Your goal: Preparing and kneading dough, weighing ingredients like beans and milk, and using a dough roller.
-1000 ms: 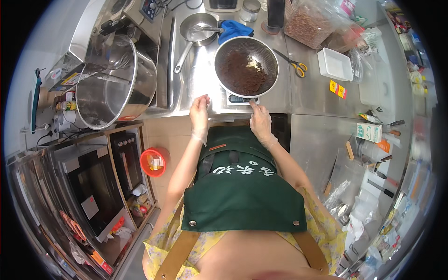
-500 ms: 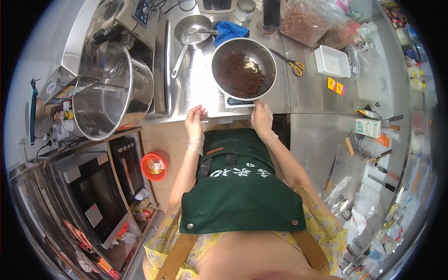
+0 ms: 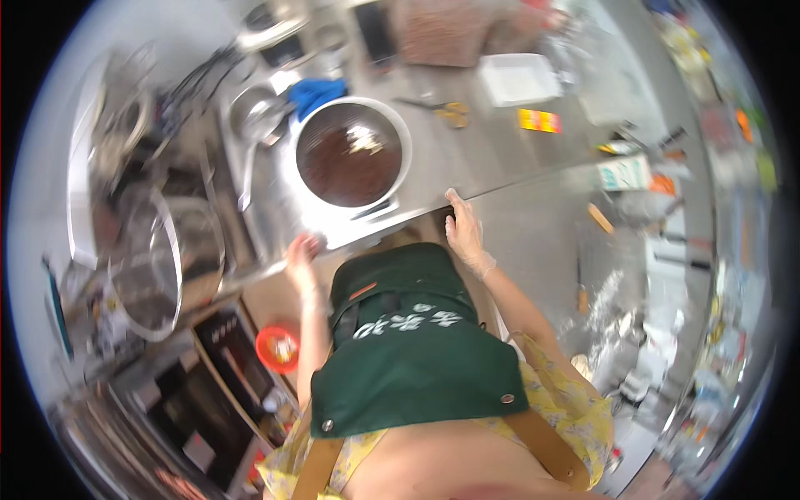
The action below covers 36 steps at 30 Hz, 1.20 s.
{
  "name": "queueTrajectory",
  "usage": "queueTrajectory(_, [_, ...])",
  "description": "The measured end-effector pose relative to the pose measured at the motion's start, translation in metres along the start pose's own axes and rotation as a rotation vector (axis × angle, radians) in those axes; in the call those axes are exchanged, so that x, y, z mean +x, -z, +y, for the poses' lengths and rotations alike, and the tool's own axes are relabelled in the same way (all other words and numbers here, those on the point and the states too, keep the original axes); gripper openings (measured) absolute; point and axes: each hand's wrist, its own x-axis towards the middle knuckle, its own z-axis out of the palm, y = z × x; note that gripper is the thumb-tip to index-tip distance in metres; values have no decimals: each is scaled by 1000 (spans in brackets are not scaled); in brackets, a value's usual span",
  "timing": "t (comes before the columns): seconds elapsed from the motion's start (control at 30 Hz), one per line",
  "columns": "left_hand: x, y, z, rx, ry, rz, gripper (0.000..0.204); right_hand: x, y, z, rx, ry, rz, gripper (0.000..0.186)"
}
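My left hand (image 3: 302,257) rests on the front edge of the steel counter (image 3: 467,158), fingers apart, holding nothing. My right hand (image 3: 463,231), in a clear glove, lies on the same edge further right, fingers spread on the rim. Between and just beyond them stands a round metal bowl (image 3: 353,152) of dark brown food on a white scale or cooktop (image 3: 358,223). I wear a green apron (image 3: 408,342). The picture is blurred.
A big steel stockpot (image 3: 158,267) stands at the left, a small saucepan (image 3: 254,112) and blue cloth (image 3: 318,90) behind the bowl. Scissors (image 3: 446,111), a white tub (image 3: 518,79) and small packets lie to the right. A red container (image 3: 277,348) sits low at the left.
The whole view has tilted and swung, so the counter now slants. Both hands stay on the counter's front edge; the left hand sits lower and further left relative to the bowl.
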Motion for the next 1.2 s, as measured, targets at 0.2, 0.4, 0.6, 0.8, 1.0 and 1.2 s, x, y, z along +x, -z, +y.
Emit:
queueTrajectory(0.2, [23,8,59,11,-325,204,28,41,151,118,-301,-214,440,54])
queueTrajectory(0.4, [6,-64,112,48,-425,179,30,81,339,254,-727,-532,607,62])
queueTrajectory(0.6, [-26,-104,106,121,-390,136,27,99,393,350,-648,-601,341,59])
queueTrajectory(0.8, [-44,-96,103,168,-356,128,28,85,374,367,-685,-470,441,64])
queueTrajectory(1.0, [-56,-111,97,163,-301,28,28,79,348,353,-616,-348,479,47])
queueTrajectory(1.2, [-85,-171,97,237,-318,-368,24,45,333,243,-471,-360,359,52])
